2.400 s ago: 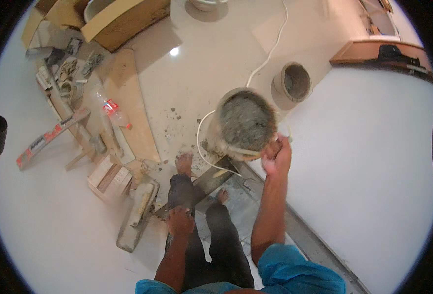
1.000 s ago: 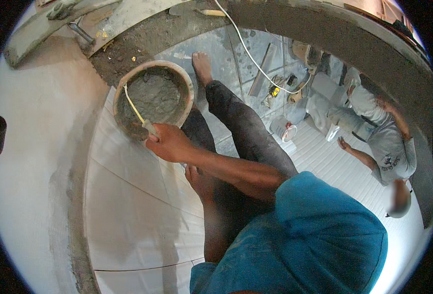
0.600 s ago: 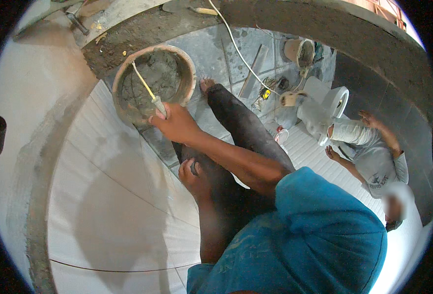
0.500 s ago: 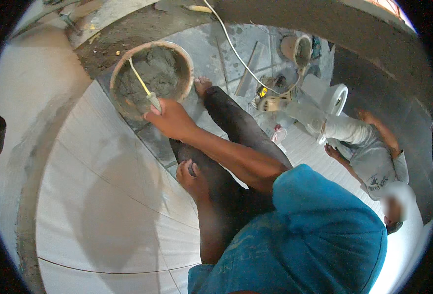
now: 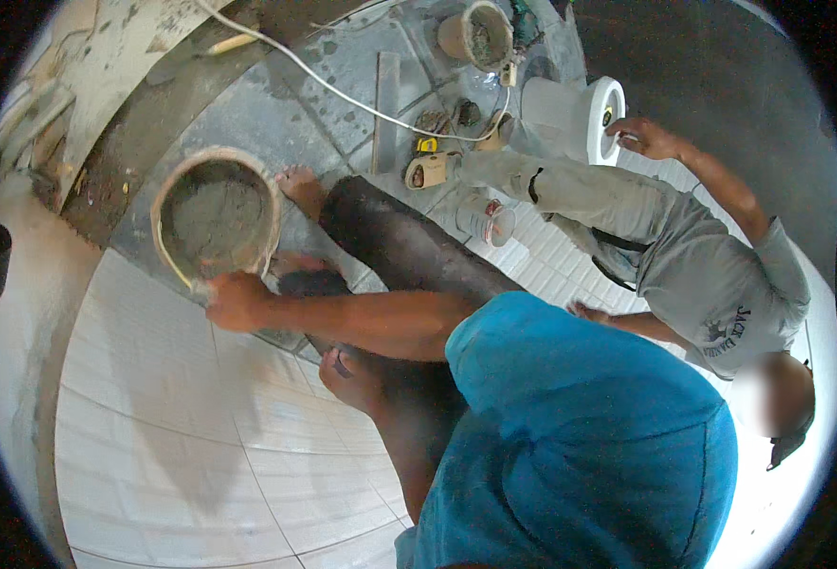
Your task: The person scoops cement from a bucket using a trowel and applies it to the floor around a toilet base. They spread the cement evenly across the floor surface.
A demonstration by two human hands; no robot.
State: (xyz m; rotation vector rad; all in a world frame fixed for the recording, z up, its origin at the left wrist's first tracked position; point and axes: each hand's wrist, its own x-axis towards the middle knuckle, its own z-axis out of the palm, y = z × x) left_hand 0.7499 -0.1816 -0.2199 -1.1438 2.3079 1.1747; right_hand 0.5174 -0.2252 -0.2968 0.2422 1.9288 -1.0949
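My right hand (image 5: 238, 302) is closed round a trowel handle at the near rim of a round mortar bucket (image 5: 273, 194). The trowel's thin yellowish shank (image 5: 174, 268) runs along the bucket's inner left side; its blade is out of sight. Wet grey mortar (image 5: 215, 213) fills much of the bucket. By my bent knee, my left hand (image 5: 350, 379) has its fingers curled, with a small dark patch showing among them that I cannot make out. My bare foot (image 5: 300, 190) rests beside the bucket.
At the right, a co-worker in grey (image 5: 618, 204) has a hand at a white bucket (image 5: 565, 112). A smaller mortar bucket (image 5: 456, 40), a white cable (image 5: 343, 95), a straight flat bar (image 5: 385, 109), a yellow tool (image 5: 426, 145) and a clear container (image 5: 485, 223) are beyond my legs.
My right hand has moved down to the bucket's near rim, bringing the trowel shank to its left side. The co-worker's hand has reached the white bucket. The whole view has shifted.
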